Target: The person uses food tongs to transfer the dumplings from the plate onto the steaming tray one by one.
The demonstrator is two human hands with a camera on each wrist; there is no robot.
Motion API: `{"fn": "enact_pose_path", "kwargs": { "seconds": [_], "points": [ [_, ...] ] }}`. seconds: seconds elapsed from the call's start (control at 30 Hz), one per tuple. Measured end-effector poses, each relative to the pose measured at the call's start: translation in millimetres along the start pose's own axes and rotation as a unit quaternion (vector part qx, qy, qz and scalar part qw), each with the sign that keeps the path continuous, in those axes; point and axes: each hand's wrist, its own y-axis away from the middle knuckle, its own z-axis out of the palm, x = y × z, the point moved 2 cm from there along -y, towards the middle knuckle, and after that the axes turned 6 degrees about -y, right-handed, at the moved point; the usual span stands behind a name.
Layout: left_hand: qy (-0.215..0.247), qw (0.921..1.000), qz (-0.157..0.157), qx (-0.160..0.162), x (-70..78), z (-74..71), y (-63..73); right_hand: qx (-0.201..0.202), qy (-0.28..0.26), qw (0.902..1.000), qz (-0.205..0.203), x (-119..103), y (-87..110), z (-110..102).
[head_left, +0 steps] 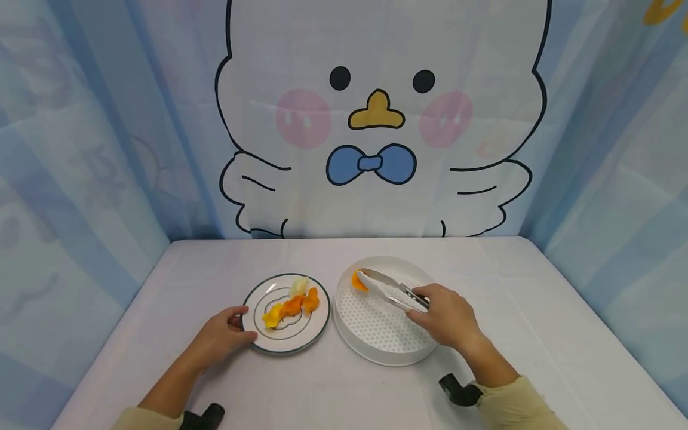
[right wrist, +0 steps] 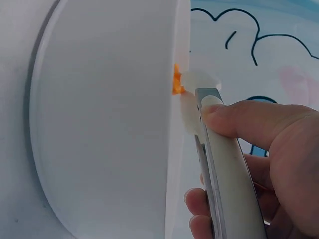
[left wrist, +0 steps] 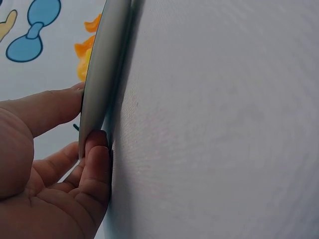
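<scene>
My left hand (head_left: pixel 221 335) grips the left rim of a white plate (head_left: pixel 259 300) with a dark edge line. In the left wrist view some fingertips (left wrist: pixel 97 144) curl beneath the plate's rim. Several small pieces lie on it: a yellow one (head_left: pixel 273 316), orange ones (head_left: pixel 292 306) and a pale one (head_left: pixel 298 286). With thumb and fingers, my right hand (head_left: pixel 448 313) holds metal tongs (head_left: pixel 387 279) with whitish tips. Those tips are at an orange piece (head_left: pixel 358 282) near the far left inside a round white perforated tray (head_left: pixel 376 325).
Plate and tray stand side by side on a white-covered table (head_left: pixel 344 394), rims close together. A printed cartoon backdrop (head_left: pixel 376 203) rises behind the table, and blue curtains (head_left: pixel 97 179) hang at the sides. Black wrist mounts (head_left: pixel 459 391) sit by both sleeves.
</scene>
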Motion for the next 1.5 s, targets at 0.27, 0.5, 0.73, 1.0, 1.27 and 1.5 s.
{"fn": "enact_pose_path", "kwargs": {
  "seconds": [0.27, 0.5, 0.73, 1.0, 1.27, 1.5],
  "points": [
    [-0.007, 1.0000, 0.003, 0.002, -3.5, 2.4, -3.0, -0.011, 0.006, 0.9997, 0.022, 3, -1.4, 7],
    [-0.005, 1.0000, -0.002, -0.001, -1.9, 0.6, -3.1, -0.003, -0.007, 1.0000, 0.003, -12, 2.2, 3],
    [-0.003, 1.0000, -0.004, 0.000, -1.8, 0.6, -3.1, -0.014, -0.024, 0.9987, -0.043, -39, 5.3, 11],
    [-0.005, 1.0000, -0.005, 0.002, -2.5, 0.9, -3.2, -0.027, -0.011, 0.9970, -0.072, -63, 7.0, 26],
    [-0.004, 1.0000, -0.004, 0.003, -1.8, 0.9, -2.4, -0.028, 0.016, 0.9963, -0.079, -78, 8.7, 32],
    [-0.006, 1.0000, 0.000, 0.002, -2.2, 0.7, -2.3, -0.040, 0.036, 0.9959, -0.073, -85, 9.3, 36]
  ]
}}
